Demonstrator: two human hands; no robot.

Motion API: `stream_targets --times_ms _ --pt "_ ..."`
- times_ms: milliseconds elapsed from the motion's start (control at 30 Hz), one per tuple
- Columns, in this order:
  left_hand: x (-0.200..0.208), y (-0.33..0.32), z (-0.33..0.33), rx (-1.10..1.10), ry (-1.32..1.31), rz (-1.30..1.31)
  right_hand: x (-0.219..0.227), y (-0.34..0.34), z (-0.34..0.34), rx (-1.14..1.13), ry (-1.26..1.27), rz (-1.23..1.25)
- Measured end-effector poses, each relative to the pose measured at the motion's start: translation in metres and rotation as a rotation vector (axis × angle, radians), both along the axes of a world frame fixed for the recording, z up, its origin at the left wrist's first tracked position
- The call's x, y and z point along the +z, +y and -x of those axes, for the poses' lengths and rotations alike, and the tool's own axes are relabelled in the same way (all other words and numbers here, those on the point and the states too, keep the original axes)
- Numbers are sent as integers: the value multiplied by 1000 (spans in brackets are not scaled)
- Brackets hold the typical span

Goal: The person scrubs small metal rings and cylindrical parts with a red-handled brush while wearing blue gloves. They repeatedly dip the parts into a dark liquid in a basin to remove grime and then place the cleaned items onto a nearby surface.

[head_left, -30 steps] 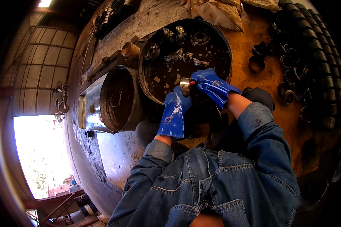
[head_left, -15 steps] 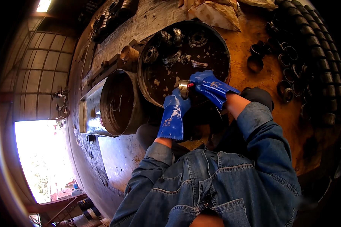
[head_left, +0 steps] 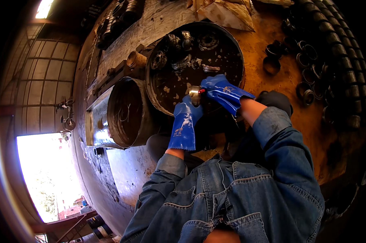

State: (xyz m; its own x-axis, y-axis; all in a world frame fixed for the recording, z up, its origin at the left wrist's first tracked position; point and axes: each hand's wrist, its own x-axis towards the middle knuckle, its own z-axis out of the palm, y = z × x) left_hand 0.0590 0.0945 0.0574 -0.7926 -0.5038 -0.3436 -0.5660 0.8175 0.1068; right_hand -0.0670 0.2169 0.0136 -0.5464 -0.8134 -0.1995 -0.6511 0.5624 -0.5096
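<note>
My left hand (head_left: 186, 115), in a blue rubber glove, is closed around the lower part of a shiny metal ring (head_left: 194, 95). My right hand (head_left: 220, 90), gloved the same way, is closed beside the ring's right side. From its fingers a small red piece (head_left: 202, 91) sticks out toward the ring; the rest of it is hidden by the glove. Both hands are over the near edge of a wide round metal tub (head_left: 149, 91). Inside the tub lie dark, grimy ring-shaped metal parts (head_left: 208, 41) and a smaller light metal part (head_left: 211, 69).
A tipped metal drum (head_left: 141, 109) with a wire inside lies left of the tub. Rusty rings (head_left: 271, 65) are scattered on the floor at right, by long rows of dark cylindrical parts (head_left: 340, 65). Crumpled brown paper (head_left: 225, 14) lies at the far side.
The whole view has shifted slightly. Both hands keep their hold near the tub's edge, and the ring's tilt differs a little.
</note>
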Motion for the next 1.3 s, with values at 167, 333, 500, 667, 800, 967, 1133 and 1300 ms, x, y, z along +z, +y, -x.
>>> stream_targets --times_ms 167,333,500,667,800,967,1133,1300 --pt "-7 -4 -1 26 40 -34 2 1 1 -10 20 21" --pt "-2 9 5 27 -7 -23 -5 5 3 -20 17 36" --pt "1 9 0 31 39 -6 20 3 3 32 -105 -87" --pt "-14 -3 1 50 74 -73 -3 1 1 -19 -9 47" --pt "-3 8 4 53 80 -113 -4 2 2 -16 -22 34" --pt "-9 2 5 31 61 -29 2 1 0 -23 -39 2" --pt "-20 -6 3 -10 105 -40 8 1 0 -6 -60 -36" --pt "-30 -16 3 -25 118 -34 7 2 -1 -22 -46 -15"
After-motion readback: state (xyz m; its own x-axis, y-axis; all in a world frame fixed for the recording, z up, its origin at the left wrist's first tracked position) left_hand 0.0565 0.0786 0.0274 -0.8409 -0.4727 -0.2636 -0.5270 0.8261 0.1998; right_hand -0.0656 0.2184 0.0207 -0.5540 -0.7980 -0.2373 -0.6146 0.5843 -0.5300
